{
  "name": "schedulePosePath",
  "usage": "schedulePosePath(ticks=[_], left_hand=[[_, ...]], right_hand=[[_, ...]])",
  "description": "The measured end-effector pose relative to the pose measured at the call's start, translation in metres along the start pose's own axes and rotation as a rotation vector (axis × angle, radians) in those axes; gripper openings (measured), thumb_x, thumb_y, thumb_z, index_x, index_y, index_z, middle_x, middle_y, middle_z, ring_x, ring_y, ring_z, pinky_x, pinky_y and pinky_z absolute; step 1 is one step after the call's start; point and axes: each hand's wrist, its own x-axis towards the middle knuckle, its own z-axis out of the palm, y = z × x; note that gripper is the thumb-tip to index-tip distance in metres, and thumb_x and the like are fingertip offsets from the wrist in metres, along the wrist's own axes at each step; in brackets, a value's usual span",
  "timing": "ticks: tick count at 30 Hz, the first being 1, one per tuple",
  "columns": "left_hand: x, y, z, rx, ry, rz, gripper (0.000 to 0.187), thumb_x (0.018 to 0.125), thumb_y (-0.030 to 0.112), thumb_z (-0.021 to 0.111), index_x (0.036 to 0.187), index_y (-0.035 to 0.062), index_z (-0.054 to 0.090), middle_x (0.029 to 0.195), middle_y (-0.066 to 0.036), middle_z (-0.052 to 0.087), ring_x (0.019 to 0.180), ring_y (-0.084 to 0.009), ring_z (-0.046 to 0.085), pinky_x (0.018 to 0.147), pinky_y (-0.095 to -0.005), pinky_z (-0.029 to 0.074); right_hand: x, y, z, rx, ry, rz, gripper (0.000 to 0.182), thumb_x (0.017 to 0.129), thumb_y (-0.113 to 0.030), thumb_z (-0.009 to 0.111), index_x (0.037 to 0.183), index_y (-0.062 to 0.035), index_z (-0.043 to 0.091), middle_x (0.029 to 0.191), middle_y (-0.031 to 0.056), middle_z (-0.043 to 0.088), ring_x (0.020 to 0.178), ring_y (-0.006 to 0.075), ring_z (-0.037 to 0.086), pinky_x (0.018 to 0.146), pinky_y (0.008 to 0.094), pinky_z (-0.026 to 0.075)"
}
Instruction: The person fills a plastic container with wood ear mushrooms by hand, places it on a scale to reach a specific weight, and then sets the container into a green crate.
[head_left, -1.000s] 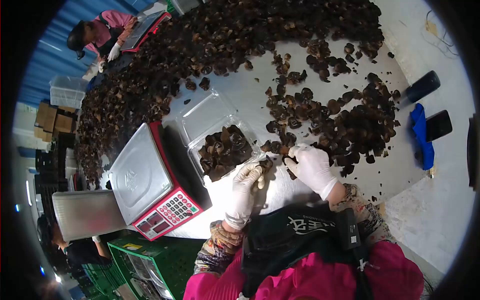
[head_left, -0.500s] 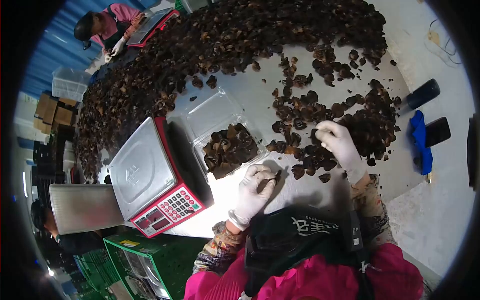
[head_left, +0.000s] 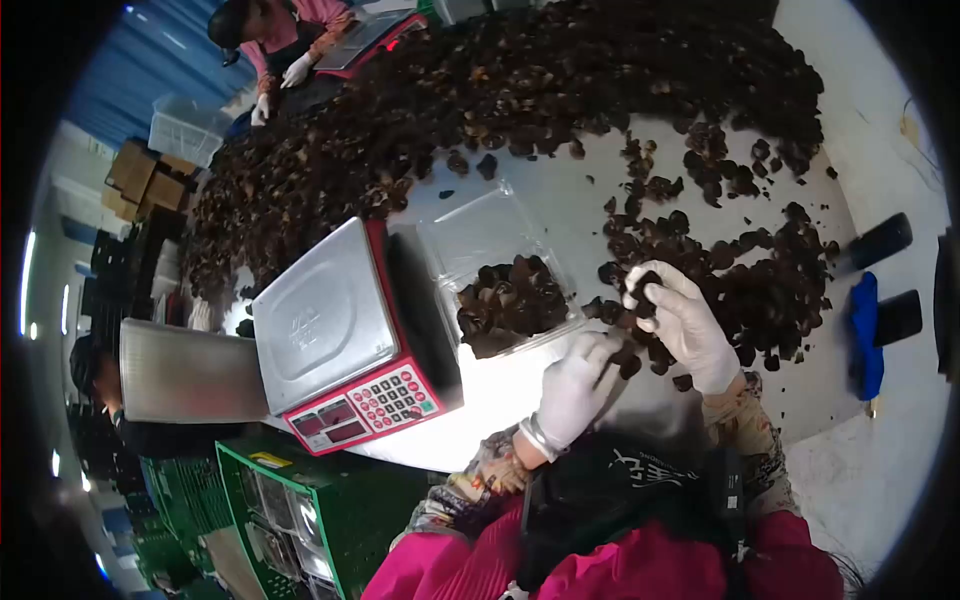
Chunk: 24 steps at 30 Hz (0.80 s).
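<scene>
My right hand (head_left: 690,335), in a white glove, pinches a dark wood ear mushroom (head_left: 643,290) above the loose pieces. My left hand (head_left: 572,392), gloved too, is beside the front right corner of a clear plastic box (head_left: 450,328). Its fingers are curled and slightly blurred, so what they hold is hidden. Another dark piece (head_left: 627,360) lies by those fingertips. The box's hinged lid (head_left: 480,225) is folded back, and a heap of wood ear mushrooms (head_left: 512,305) fills its base.
A red scale (head_left: 325,315) with a steel plate stands left of the box. A large mushroom pile (head_left: 480,95) spans the back of the table. Green crates (head_left: 335,500) stand at lower left. A black phone (head_left: 898,318) and blue cloth (head_left: 864,340) are at right. Another person (head_left: 275,40) works across the table.
The view has shifted, moving the scene right and slightly down. My right hand has picked up a mushroom piece. My left hand has moved closer to the right hand.
</scene>
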Motion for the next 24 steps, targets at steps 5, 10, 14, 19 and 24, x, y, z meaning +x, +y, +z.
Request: schedulePosePath(ticks=[5, 10, 14, 19, 24], left_hand=[[0.000, -0.030, -0.051, 0.184, 0.354, -0.283, 0.042, 0.077, 0.011, 0.066, 0.117, 0.0059, 0.054, 0.113, -0.014, 0.055, 0.106, -0.0290, 0.056, 0.090, -0.0396, 0.044], [-0.011, -0.077, -0.059, 0.225, 0.290, -0.258, 0.069, 0.084, 0.027, 0.062, 0.140, 0.0017, 0.031, 0.142, -0.019, 0.035, 0.135, -0.0363, 0.026, 0.111, -0.0508, 0.012], [0.004, -0.089, -0.079, 0.030, 0.583, -0.380, 0.054, 0.094, 0.025, 0.052, 0.137, -0.0036, 0.034, 0.138, -0.026, 0.038, 0.131, -0.0350, 0.035, 0.108, -0.0378, 0.026], [0.046, -0.119, -0.096, -0.713, 0.574, -0.852, 0.064, 0.097, 0.048, 0.038, 0.132, -0.0057, 0.040, 0.125, -0.017, 0.053, 0.119, -0.0226, 0.047, 0.102, -0.0312, 0.033], [0.027, -0.105, -0.092, -0.656, 0.644, -0.524, 0.043, 0.097, 0.030, 0.046, 0.126, -0.0019, 0.049, 0.101, -0.009, 0.059, 0.106, -0.0165, 0.053, 0.091, -0.0290, 0.043]], right_hand=[[0.049, 0.041, 0.048, -1.075, -0.073, -0.639, 0.029, 0.089, -0.012, 0.056, 0.116, 0.0011, 0.055, 0.112, 0.0157, 0.056, 0.103, 0.0252, 0.056, 0.088, 0.0311, 0.045], [0.059, 0.064, 0.066, -1.345, -0.143, -0.522, 0.039, 0.092, -0.024, 0.053, 0.120, 0.0020, 0.053, 0.134, 0.0203, 0.045, 0.124, 0.0348, 0.044, 0.102, 0.0371, 0.038], [0.046, 0.034, 0.056, -1.284, 0.172, -0.443, 0.028, 0.091, -0.021, 0.053, 0.108, 0.0005, 0.059, 0.107, 0.0190, 0.061, 0.097, 0.0332, 0.060, 0.084, 0.0361, 0.048], [0.038, 0.043, 0.041, -0.767, 0.187, 0.263, 0.050, 0.096, -0.041, 0.045, 0.104, 0.0069, 0.056, 0.078, 0.0116, 0.061, 0.068, 0.0217, 0.063, 0.065, 0.0308, 0.052], [0.023, 0.017, 0.035, -0.268, 0.222, 0.325, 0.064, 0.095, -0.048, 0.045, 0.123, 0.0084, 0.045, 0.088, 0.0087, 0.060, 0.076, 0.0109, 0.059, 0.063, 0.0222, 0.050]])
